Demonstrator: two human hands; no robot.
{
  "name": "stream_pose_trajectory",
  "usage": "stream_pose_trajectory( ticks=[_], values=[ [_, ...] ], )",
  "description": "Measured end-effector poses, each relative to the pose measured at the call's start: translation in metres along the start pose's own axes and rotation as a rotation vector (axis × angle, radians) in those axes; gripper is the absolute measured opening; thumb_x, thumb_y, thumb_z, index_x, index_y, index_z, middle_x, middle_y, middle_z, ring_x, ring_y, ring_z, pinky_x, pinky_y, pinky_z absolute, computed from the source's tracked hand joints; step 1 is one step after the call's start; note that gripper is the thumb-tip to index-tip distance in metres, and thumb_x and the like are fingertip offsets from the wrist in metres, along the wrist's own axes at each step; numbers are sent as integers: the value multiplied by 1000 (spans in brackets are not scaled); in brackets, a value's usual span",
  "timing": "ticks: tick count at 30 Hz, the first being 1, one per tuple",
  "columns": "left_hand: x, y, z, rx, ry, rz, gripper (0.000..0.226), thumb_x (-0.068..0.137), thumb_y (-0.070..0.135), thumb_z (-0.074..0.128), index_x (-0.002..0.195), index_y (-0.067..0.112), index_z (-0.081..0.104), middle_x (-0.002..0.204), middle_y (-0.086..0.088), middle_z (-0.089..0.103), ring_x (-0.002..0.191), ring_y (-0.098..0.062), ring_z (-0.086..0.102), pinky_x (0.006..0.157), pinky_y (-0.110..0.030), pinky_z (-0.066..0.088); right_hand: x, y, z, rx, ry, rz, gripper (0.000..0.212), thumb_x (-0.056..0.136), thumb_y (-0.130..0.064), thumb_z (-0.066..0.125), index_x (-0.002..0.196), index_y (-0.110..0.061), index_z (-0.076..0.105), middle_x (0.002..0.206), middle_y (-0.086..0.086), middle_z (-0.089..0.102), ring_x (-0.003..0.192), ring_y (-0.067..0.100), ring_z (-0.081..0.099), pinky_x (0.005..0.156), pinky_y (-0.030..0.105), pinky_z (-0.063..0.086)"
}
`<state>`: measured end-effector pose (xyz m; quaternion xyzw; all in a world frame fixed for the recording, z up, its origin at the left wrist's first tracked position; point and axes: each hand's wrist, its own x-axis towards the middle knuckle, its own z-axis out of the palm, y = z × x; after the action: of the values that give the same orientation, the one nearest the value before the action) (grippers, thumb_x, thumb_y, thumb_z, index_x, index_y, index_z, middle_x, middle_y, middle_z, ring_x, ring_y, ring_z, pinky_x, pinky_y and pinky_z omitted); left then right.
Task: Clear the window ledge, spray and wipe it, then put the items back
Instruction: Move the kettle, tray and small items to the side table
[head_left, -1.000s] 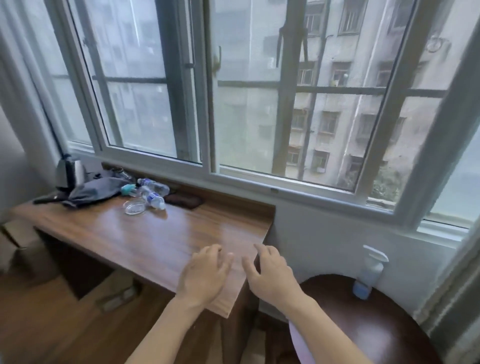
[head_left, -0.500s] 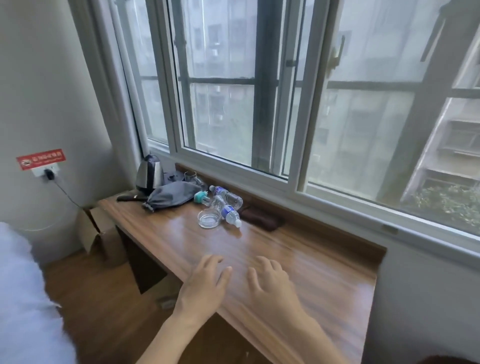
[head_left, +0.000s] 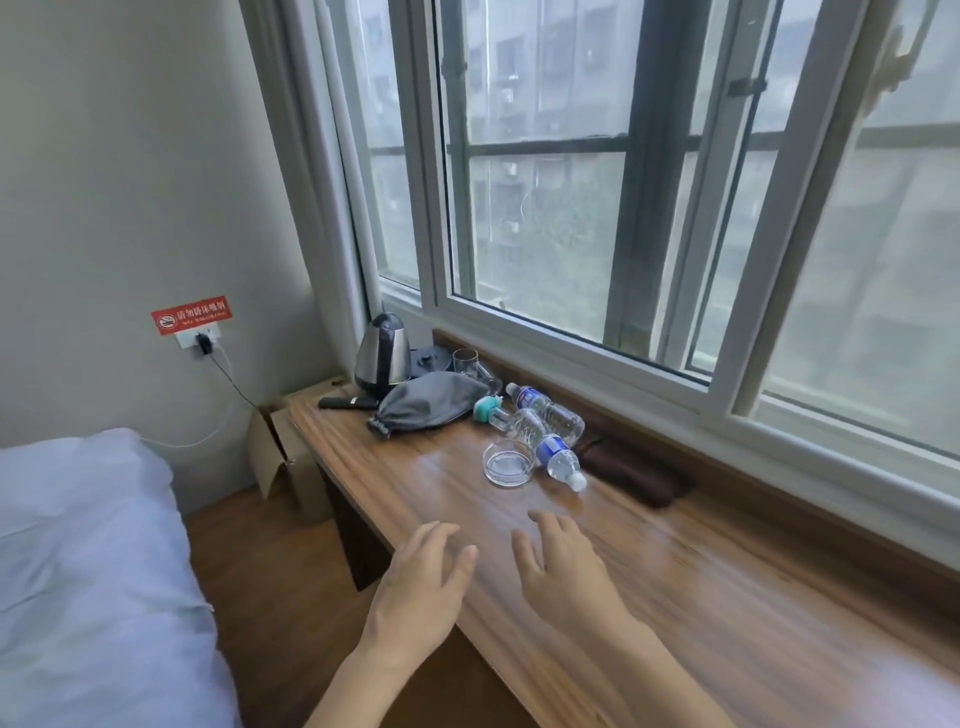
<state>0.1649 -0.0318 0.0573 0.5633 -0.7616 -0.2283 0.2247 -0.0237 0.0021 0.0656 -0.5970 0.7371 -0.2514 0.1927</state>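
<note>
View swung left; both hands (head_left: 421, 577) (head_left: 563, 569) nearer clutter, each grip open, empty. Bottles (head_left: 545, 431), ashtray (head_left: 508, 462) ahead on desk (head_left: 701, 597); clearing unstarted.

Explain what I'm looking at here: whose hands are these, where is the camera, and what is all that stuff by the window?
There is no machine here. A person wears a camera on the head, looking forward and down, so you see their own two hands. The left hand and the right hand are both open above the wooden ledge and hold nothing.

Further along, under the window, lie the things to be cleared: a steel kettle, a dark remote, a grey pouch, a drinking glass, two plastic water bottles on their sides, a round glass dish and a brown cloth. A small teal thing is too small to name. Nothing has been moved off yet.
</note>
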Motion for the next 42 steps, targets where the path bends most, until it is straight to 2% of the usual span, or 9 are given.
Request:
stream_pose_trajectory(
  ticks=[7,12,17,21,24,29,32,37,42],
  values=[
    [84,-43,-24,18,-26,-76,50,105,57,38,148,33,45,153,19,40,144,-6,33,116,-30,36,106,-26,31,-7,-60,-31,40,106,-52,38,133,-24,50,133,5,57,124,29,54,98,43,46],
    [156,-75,-37,36,-53,-105,49,105,56,38,148,32,45,151,20,42,142,-4,34,115,-28,36,180,-42,52,39,-77,-50,46,107,-52,38,143,-24,46,136,2,56,124,22,55,96,38,44],
    [212,-105,-38,48,-55,-112,44,106,52,41,145,33,48,149,20,43,141,-1,34,115,-23,33,240,-56,82,97,-68,-62,51,107,-51,40,148,-21,44,139,5,57,128,24,53,102,37,43],
    [244,-127,-34,53,-71,-106,42,105,51,43,143,34,50,147,21,44,140,-1,35,113,-22,33,270,-64,107,82,-99,-62,48,105,-53,40,143,-24,46,135,4,59,124,30,56,101,44,46],
    [264,-140,-34,50,-77,-83,42,105,51,44,143,33,50,145,22,44,139,1,35,113,-21,33,284,-72,120,79,-138,-41,57,100,-59,32,145,-26,45,139,4,57,127,32,55,102,47,46],
    [296,-162,-41,17,-61,-45,41,105,50,44,142,33,51,141,24,44,134,5,36,109,-20,35,306,-84,141,63,-157,-20,51,105,-54,39,149,-28,41,145,-1,53,134,27,51,105,44,44],
    [319,-185,-47,-12,-49,-14,41,105,50,44,141,33,53,137,27,43,128,10,32,111,-19,32,321,-94,152,32,-140,-7,47,105,-53,40,144,-28,44,140,0,56,131,26,53,103,44,45],
    [373,-240,-63,-43,-48,58,37,104,47,49,137,30,56,134,24,49,129,1,43,108,-18,34,351,-113,174,4,-100,73,47,105,-54,39,145,-30,43,139,-4,55,130,22,53,103,42,45],
    [441,-308,-84,-65,-117,81,37,104,44,50,137,28,57,137,17,53,135,-8,45,113,-28,36,378,-140,190,-24,-42,206,53,106,-52,39,152,-27,37,140,-5,52,130,16,50,105,36,42]
  ],
)
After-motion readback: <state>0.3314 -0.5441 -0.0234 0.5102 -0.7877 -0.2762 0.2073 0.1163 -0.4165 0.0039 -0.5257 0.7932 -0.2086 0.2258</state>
